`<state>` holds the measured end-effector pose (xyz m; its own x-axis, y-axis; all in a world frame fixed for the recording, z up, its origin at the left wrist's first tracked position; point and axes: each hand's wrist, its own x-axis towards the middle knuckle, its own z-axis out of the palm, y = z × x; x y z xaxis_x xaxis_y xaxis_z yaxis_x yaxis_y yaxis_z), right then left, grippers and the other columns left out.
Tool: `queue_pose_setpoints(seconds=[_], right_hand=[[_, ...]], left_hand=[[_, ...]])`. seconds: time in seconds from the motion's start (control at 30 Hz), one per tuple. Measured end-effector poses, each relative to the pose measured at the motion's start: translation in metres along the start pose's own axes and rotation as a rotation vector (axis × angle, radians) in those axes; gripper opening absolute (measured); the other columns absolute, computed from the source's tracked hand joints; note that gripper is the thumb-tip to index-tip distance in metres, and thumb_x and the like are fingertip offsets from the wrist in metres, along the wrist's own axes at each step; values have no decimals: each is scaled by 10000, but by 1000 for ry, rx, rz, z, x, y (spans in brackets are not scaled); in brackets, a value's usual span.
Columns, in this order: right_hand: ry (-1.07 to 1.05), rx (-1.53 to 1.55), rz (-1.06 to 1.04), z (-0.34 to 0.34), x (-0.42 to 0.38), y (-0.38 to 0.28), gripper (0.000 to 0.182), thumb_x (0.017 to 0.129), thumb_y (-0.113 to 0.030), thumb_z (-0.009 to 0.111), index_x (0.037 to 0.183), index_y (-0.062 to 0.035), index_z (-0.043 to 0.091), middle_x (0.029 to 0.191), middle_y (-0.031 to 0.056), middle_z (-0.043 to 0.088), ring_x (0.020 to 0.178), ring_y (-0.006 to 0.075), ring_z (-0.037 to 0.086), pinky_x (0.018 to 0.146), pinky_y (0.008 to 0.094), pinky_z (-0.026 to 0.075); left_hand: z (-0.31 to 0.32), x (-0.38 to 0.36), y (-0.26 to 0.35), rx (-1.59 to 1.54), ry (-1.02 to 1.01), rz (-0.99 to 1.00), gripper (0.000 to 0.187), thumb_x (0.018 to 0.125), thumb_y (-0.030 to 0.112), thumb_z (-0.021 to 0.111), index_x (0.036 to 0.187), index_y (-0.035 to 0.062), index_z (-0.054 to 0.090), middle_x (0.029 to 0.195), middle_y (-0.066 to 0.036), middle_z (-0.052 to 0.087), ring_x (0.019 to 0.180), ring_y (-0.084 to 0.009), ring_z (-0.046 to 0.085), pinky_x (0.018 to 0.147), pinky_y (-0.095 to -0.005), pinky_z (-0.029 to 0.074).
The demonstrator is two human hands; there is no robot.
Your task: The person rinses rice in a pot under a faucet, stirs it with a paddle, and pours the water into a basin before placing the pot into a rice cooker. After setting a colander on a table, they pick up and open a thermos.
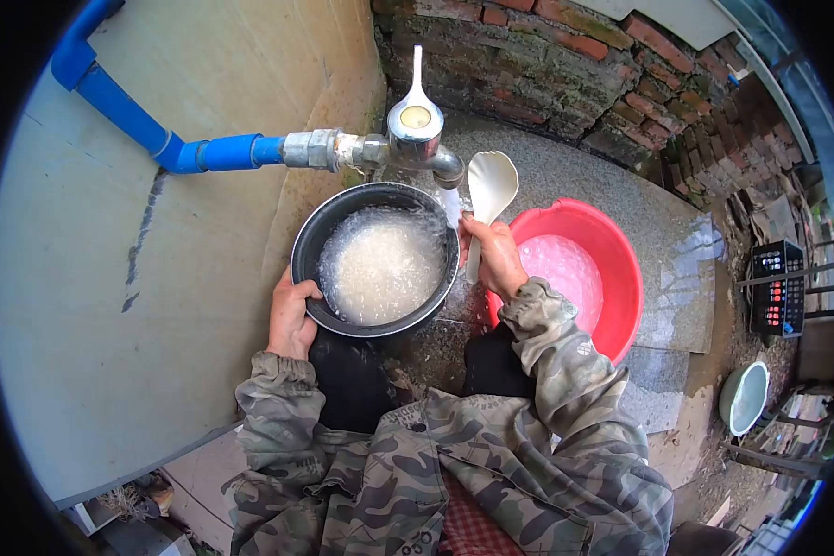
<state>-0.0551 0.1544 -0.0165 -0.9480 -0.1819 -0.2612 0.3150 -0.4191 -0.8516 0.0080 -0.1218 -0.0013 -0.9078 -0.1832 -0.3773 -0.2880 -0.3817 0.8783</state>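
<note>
My left hand (291, 315) is closed on the near left rim of a dark metal pot (313, 243), thumb over the edge. Inside the pot, white rice (375, 269) lies under cloudy, rippling water. A metal tap (417, 130) runs a stream of water into the pot's right side. My right hand (499, 256) is wrapped round the handle of a white plastic scoop (492, 182), its bowl pointing up. That hand is also against the pot's right rim; its fingertips there are partly hidden. Just right of it stands a red plastic basin (624, 278) with frothy water.
Blue pipe (125, 111) runs along the pale wall panel (93, 278) to the tap. A brick wall (565, 83) closes off the back. On the right are a black crate (775, 287) and a pale green basin (744, 398). Wet stone slabs (663, 320) cover the ground.
</note>
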Motion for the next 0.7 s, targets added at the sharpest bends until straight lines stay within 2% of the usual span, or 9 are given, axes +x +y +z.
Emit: queue_pose_setpoints(seconds=[0.03,0.1,0.13,0.23,0.37,0.5,0.53,0.57,0.7], right_hand=[[0,3,0,0,1,-1,210,863,-208,533,848,-7,592,650,18,537,512,103,490,448,236,397],[24,-16,-63,0,3,-1,251,870,-202,518,951,20,601,653,22,537,501,101,486,450,238,403],[36,-82,-42,-4,3,-3,303,882,-183,476,1062,40,574,694,27,564,513,92,493,456,230,401],[74,-108,-111,-9,4,-6,310,890,-160,457,1072,73,550,652,42,546,463,102,470,416,218,374],[177,-147,-158,-16,-7,-15,308,897,-159,444,1093,57,543,639,20,539,451,89,446,408,216,348],[214,-115,-212,-26,-12,-18,288,901,-161,442,1082,31,558,665,-7,540,464,56,438,401,206,332],[189,-181,-199,-29,-17,-24,356,880,-208,469,1116,50,536,786,21,597,535,62,486,430,200,352],[186,-182,-195,-34,-17,-23,356,880,-208,469,1116,50,536,786,21,597,535,62,486,430,200,352],[226,-151,-257,-42,-18,-22,359,883,-228,490,1103,51,539,792,32,598,542,65,501,442,197,368]], left_hand=[[1,3,-1,-54,6,-40,584,553,-131,391,1113,-19,512,960,-78,577,812,-178,554,709,-254,464],[2,10,-5,-103,14,-84,573,543,-141,390,1086,-19,524,946,-79,579,793,-182,557,691,-252,465],[4,14,-8,-120,9,-98,582,544,-141,388,1097,-15,518,945,-82,578,794,-186,558,687,-256,469],[20,19,-14,-154,2,-115,596,547,-147,377,1110,-10,512,952,-92,578,796,-194,562,674,-270,476],[39,22,-25,-134,8,-22,609,559,-146,372,1139,-8,496,951,-87,581,792,-182,567,658,-258,479],[57,25,-31,-103,16,84,604,565,-156,364,1135,-14,506,976,-85,595,821,-170,584,680,-248,480],[64,23,-30,-117,18,107,612,580,-163,359,1155,-10,500,983,-69,590,810,-149,571,647,-225,449],[69,22,-30,-130,22,129,619,595,-170,353,1175,-6,494,990,-53,586,798,-128,558,613,-202,418],[79,21,-31,-119,-34,83,604,581,-161,359,1149,-14,502,996,-67,587,803,-139,561,642,-207,432]])
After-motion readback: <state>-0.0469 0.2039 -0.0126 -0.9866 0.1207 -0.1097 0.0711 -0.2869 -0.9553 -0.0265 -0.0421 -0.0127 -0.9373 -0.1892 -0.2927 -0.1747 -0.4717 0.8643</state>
